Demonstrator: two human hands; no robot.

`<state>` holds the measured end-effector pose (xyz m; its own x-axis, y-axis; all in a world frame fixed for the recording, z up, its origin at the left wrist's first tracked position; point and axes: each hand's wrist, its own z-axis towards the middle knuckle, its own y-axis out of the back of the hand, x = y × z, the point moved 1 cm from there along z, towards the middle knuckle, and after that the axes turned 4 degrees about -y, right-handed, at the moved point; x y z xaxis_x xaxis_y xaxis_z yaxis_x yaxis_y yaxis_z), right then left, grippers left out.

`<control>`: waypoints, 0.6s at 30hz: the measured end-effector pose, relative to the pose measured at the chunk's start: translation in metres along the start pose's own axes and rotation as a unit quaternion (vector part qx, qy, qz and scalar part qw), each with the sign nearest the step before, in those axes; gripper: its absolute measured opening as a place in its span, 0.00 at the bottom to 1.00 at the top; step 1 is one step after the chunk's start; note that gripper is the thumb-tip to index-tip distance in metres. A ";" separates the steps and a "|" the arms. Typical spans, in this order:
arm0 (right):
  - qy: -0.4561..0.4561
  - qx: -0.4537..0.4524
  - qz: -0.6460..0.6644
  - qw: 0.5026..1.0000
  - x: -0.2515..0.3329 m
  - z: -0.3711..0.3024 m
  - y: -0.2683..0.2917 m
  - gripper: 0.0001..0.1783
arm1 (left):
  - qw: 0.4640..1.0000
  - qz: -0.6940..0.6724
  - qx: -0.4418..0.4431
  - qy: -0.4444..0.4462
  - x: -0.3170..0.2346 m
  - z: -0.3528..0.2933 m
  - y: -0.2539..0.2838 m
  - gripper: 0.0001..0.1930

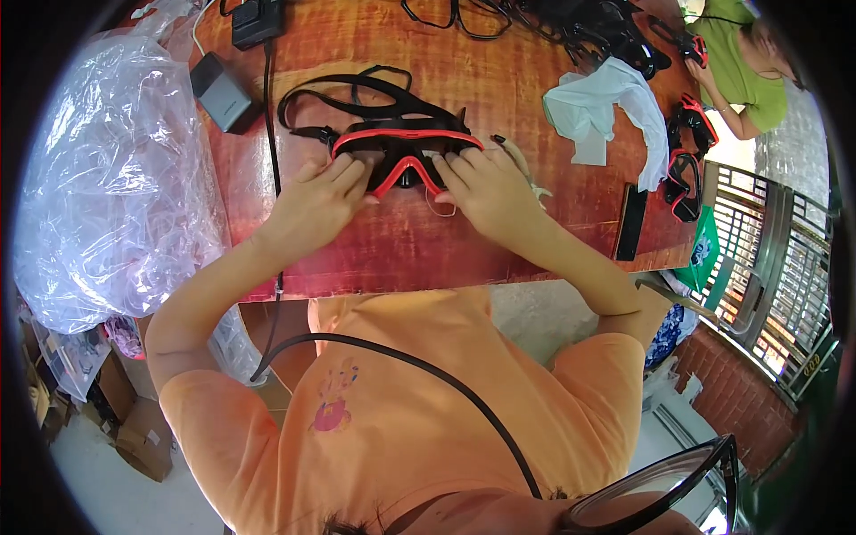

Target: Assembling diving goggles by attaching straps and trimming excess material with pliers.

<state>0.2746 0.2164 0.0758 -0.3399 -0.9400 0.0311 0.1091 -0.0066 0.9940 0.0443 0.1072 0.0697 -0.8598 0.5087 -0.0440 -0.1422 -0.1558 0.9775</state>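
Note:
A red-framed black diving mask (pixel 407 171) lies on the wooden table in front of me, its nose piece toward me. Its black strap (pixel 357 101) loops out on the far side. My left hand (pixel 323 198) grips the mask's left end with bent fingers over the frame and lens. On the right end, my right hand (pixel 489 194) holds on in the same way, fingertips at the lens. A thin, clear curved edge shows just under the right fingers; I cannot make out what it is. Something pale behind the right hand is mostly hidden.
Clear plastic bags (pixel 116 178) heap at the left, by a grey power bank (pixel 225 94) and a black cable (pixel 271 125). White cloth (pixel 611 102), a flat black object (pixel 631 223) and red-black masks (pixel 684 183) lie right. Black gear (pixel 606 36) sits far; a person in green (pixel 753 67) holds a mask.

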 end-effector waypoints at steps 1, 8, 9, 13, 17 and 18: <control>0.001 0.001 0.001 1.000 -0.001 0.000 0.000 0.19 | 1.000 -0.001 0.001 0.001 0.002 -0.001 0.001 0.16; 0.021 0.060 0.226 0.972 -0.041 -0.005 0.004 0.11 | 0.977 -0.212 -0.001 -0.010 0.032 -0.007 0.004 0.12; 0.029 0.048 0.275 0.960 -0.043 -0.006 0.004 0.10 | 0.971 -0.236 -0.035 -0.026 0.032 -0.008 0.002 0.11; -0.011 0.017 0.226 0.974 -0.026 -0.017 0.000 0.13 | 0.981 -0.195 -0.011 -0.017 0.014 -0.011 -0.003 0.15; -0.153 -0.029 0.146 0.977 0.014 -0.013 0.005 0.23 | 0.995 -0.090 -0.017 0.048 -0.019 0.009 0.002 0.24; -0.155 -0.028 0.146 0.977 0.020 -0.009 0.005 0.23 | 0.996 -0.057 -0.003 0.072 -0.023 0.013 0.001 0.27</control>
<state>0.2770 0.1946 0.0799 -0.5521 -0.7565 0.3505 0.2919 0.2184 0.9312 0.0706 0.1064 0.0745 -0.8995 0.3962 -0.1842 -0.2457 -0.1101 0.9631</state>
